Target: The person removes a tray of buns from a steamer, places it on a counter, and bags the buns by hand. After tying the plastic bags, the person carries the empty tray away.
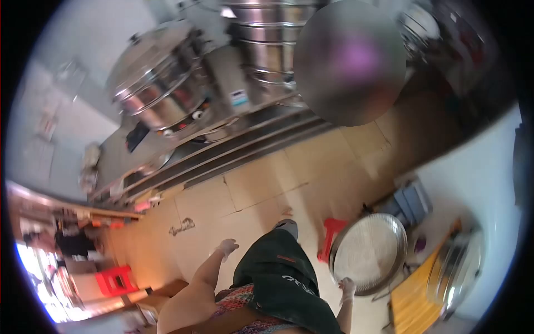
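My left hand [226,247], in a thin clear glove, hangs in the air over the tiled floor. Its fingers are loosely apart and nothing is in it. My right hand [347,286], also gloved, is low at my side, and its fingers overlap the near rim of a round metal steamer tray [371,250] in this view. They look loosely bent, with no object visible in them. Light-coloured mesh or perforations cover the tray's bottom. A dark apron [278,267] covers my front.
A large lidded steamer [158,78] and a tall steamer stack [272,42] stand on the metal counter. A red stool [331,239] is beside the tray. At right, a glass lid [457,270] rests by a wooden board [417,298]. Another red stool [117,280] stands left; a blurred disc hides the upper right.
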Motion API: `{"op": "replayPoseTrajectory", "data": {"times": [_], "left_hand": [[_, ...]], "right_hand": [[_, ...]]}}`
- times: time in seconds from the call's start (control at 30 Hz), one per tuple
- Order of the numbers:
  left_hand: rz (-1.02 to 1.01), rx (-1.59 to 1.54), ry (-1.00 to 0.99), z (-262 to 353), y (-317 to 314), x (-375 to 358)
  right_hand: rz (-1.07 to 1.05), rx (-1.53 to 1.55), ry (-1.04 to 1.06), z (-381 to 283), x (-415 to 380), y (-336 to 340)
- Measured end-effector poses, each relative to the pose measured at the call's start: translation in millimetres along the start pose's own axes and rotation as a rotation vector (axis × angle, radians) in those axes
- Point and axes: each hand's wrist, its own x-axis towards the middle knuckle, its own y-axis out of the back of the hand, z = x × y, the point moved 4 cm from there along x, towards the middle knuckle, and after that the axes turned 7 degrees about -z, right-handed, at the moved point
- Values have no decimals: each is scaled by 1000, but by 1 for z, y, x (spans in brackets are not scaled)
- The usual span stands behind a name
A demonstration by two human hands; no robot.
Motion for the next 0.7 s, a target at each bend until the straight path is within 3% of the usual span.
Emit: {"op": "replayPoseTrajectory", "data": {"times": [0.1, 0.23, 0.3, 0.33, 0.4, 0.43, 0.53, 0.6, 0.7], "left_hand": [[39, -97, 70, -11, -2, -5], [-30, -136, 97, -37, 4, 3], [40, -198, 72, -50, 21, 9], [97, -261, 75, -57, 30, 10], [197, -399, 115, -76, 48, 2], [235, -470, 141, -84, 58, -4], [333, -641, 213, -103, 86, -24], [366, -684, 256, -117, 95, -36], [404, -719, 303, -118, 120, -52]], "right_hand": [[-178, 40, 99, -89, 20, -58], [-739, -120, 364, -379, -121, -265], [-1346, -213, 630, -473, -214, -358], [-1631, -405, 661, -506, -266, -400], [-2197, -500, 603, -510, -347, -459], [-2460, -380, 493, -503, -381, -480], [-2639, -681, 255, -504, -444, -513], [-2698, -679, 39, -497, -468, -528], [-2961, -414, -16, -498, -514, -544]]}}
